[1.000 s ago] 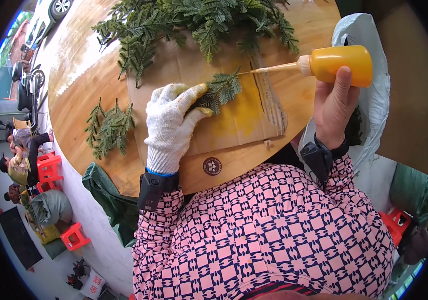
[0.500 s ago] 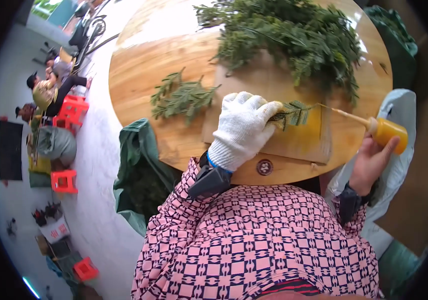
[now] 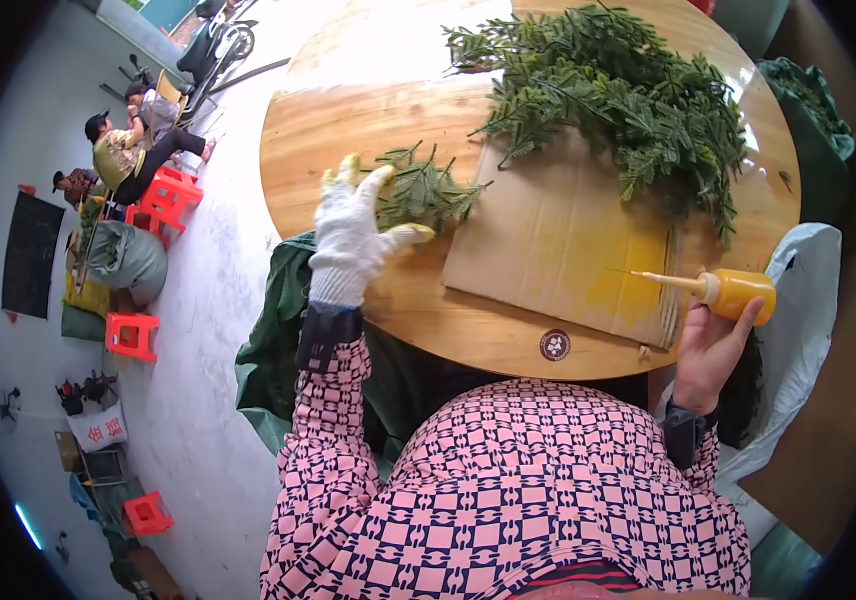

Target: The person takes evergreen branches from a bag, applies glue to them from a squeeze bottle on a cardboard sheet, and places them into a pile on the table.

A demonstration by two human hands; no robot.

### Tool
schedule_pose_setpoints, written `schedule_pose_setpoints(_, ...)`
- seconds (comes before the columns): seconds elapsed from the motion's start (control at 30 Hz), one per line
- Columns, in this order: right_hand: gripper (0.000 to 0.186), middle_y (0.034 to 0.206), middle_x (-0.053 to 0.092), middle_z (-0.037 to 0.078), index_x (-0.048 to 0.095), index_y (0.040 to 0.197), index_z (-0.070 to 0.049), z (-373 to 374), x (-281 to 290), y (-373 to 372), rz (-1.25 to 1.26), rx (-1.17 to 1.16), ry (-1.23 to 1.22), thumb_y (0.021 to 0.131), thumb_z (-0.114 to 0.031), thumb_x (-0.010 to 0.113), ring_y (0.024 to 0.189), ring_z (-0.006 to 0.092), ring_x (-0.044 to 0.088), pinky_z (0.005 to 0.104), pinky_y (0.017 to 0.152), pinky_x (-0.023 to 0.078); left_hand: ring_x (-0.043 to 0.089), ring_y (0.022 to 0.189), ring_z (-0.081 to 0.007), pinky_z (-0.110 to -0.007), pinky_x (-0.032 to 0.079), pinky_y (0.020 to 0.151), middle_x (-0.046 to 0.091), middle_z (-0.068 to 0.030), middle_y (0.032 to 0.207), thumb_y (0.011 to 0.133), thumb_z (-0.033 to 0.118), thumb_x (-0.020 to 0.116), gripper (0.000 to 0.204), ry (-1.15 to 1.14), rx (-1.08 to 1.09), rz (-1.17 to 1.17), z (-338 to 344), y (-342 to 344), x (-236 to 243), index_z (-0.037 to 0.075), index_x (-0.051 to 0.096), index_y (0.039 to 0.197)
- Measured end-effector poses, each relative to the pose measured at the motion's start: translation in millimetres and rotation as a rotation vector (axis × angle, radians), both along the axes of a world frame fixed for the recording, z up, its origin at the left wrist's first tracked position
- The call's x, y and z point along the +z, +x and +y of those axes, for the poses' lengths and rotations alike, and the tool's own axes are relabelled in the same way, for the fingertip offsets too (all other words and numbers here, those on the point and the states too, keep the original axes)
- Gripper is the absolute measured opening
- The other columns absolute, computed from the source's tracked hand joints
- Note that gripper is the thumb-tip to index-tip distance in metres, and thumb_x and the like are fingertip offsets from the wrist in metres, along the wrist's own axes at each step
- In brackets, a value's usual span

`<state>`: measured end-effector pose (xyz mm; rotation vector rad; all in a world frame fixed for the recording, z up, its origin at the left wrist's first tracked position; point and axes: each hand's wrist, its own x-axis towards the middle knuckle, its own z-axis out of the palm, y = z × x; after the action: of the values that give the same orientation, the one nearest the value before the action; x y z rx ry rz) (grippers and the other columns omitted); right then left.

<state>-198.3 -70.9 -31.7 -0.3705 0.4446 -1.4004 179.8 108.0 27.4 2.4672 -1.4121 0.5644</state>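
My left hand (image 3: 351, 225), in a white knit glove with yellow-stained fingertips, is open with fingers spread at the left side of the table. Its fingers are beside a small heap of green artificial sprigs (image 3: 423, 188). I see nothing held in it. Bare, my right hand (image 3: 713, 350) grips an orange-yellow squeeze bottle (image 3: 745, 293) with a long thin nozzle. The nozzle points left over a flat piece of cardboard (image 3: 518, 255) smeared with yellow at its right part. A large pile of green sprigs (image 3: 628, 100) covers the cardboard's far edge.
Everything stands on a round wooden table (image 3: 348, 130). Below its left edge hangs a dark green sack (image 3: 283, 320); a pale plastic bag (image 3: 803, 290) is at the right, a green sack (image 3: 808, 140) beyond. Far left, people (image 3: 123, 155) sit near red stools (image 3: 133, 337) and a motorbike (image 3: 218, 45).
My left hand has let go of the sprig, moved left and spread its fingers. My right hand still holds the bottle, now slightly lower. The whole view has shifted a little.
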Motion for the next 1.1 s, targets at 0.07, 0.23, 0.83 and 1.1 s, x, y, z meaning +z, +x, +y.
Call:
schedule_pose_setpoints(0.07, 0.046, 0.125, 0.053, 0.010, 0.045, 0.128, -0.007, 1, -6, 1, -0.004, 0.022, 0.011, 0.094, -0.037, 0.055, 0.113, 0.0308, 0.053, 0.0422, 0.101, 0.040, 0.045, 0.121, -0.0337, -0.042, 0.040, 0.099, 0.052, -0.0145, 0.125, 0.067, 0.045, 0.079, 0.076, 0.046, 0.030, -0.005, -6, 1, -4, 0.015, 0.049, 0.130)
schedule_pose_setpoints(0.23, 0.045, 0.122, 0.054, 0.010, 0.046, 0.128, -0.008, 1, -14, -2, -0.045, 0.059, -0.058, 0.094, -0.036, 0.056, 0.112, 0.0292, 0.053, 0.0434, 0.103, 0.039, 0.046, 0.122, -0.0366, -0.042, 0.041, 0.099, 0.050, -0.0183, 0.129, 0.066, 0.031, 0.082, 0.079, 0.084, 0.022, 0.239, -23, 3, 0, 0.013, 0.043, 0.133)
schedule_pose_setpoints(0.83, 0.052, 0.121, 0.054, 0.014, 0.047, 0.126, -0.004, -17, -18, -6, -0.014, 0.151, -0.181, 0.088, -0.035, 0.064, 0.111, 0.0345, 0.052, 0.0478, 0.104, 0.039, 0.060, 0.104, -0.0327, -0.037, 0.049, 0.091, 0.059, -0.0147, 0.116, 0.071, 0.008, 0.077, 0.064, -0.942, 0.254, 0.415, 155, 15, -18, 0.011, 0.049, 0.128)
schedule_pose_setpoints(1.1, 0.067, 0.123, 0.047, 0.025, 0.038, 0.126, 0.007, -31, -21, -10, 0.046, 0.167, -0.192, 0.084, -0.034, 0.069, 0.117, 0.0405, 0.047, 0.0506, 0.107, 0.035, 0.062, 0.101, -0.0272, -0.033, 0.048, 0.090, 0.061, -0.0148, 0.116, 0.078, 0.013, 0.073, 0.050, 0.206, 0.815, 0.175, 267, -11, -121, 0.005, 0.054, 0.123)
